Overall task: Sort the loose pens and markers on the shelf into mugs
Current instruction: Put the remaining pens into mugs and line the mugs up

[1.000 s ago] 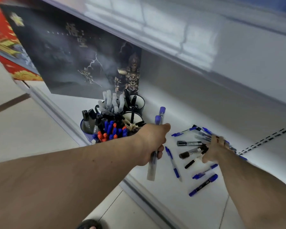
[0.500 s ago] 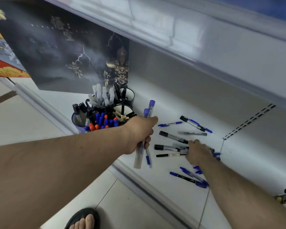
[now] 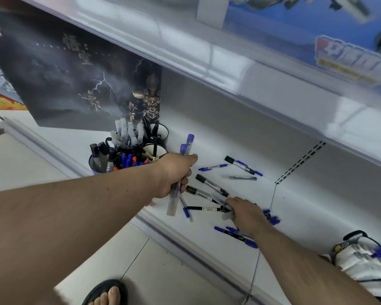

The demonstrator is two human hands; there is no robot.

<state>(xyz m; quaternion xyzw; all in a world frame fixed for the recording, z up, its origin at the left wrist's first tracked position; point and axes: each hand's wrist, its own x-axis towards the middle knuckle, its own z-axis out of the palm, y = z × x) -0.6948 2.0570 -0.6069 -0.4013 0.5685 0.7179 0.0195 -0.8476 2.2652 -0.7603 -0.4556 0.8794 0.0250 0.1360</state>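
While two blue-capped pens (image 3: 179, 172) are gripped upright in the curled fingers of the left hand (image 3: 176, 175), their caps rising above the fist and their clear barrels hanging below it, the right hand (image 3: 246, 214) is laid palm down on the white shelf (image 3: 207, 137) among the loose pens and markers. Its fingers are bent over the end of a black-capped marker (image 3: 211, 185) and a clear barrel beside it, though whether anything is truly pinched cannot be told from this angle. A second black-capped marker (image 3: 197, 191) and a slim black pen (image 3: 204, 208) are seen between the two hands, all pointing toward the right hand's fingertips. Blue pens (image 3: 235, 235) are spread just beside the right wrist, and others (image 3: 242, 165) are scattered farther back on the shelf. To the left of the gripping hand, a blue mug (image 3: 95, 167) crowded with markers and blue and red caps is set beside two black mugs (image 3: 161, 134), with a dark poster box (image 3: 75, 84) propped behind them. A sandalled foot (image 3: 107, 293) is visible on the tiled floor below.
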